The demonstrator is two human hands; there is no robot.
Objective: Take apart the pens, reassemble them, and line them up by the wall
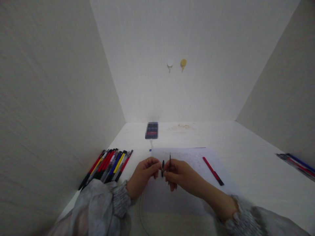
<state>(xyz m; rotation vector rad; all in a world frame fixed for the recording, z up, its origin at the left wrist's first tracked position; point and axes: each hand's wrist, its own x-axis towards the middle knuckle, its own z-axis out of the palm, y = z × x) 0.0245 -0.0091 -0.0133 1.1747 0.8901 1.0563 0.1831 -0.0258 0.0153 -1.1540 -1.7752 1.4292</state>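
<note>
My left hand (pixel 143 172) and my right hand (pixel 180 173) meet over a white sheet of paper (pixel 194 157) near the table's front. The left fingers pinch a small dark pen part (pixel 162 167). The right fingers pinch a thin dark refill (pixel 169 162) that stands nearly upright. The two pieces sit close together, almost touching. A red pen barrel with a black tip (pixel 213 170) lies on the paper just right of my right hand.
A row of several red, blue, yellow and black pens (pixel 108 164) lies at the left by the wall. More pens (pixel 296 164) lie at the far right. A phone (pixel 152 130) with a white cable sits at the back. White walls enclose the table (pixel 246 141).
</note>
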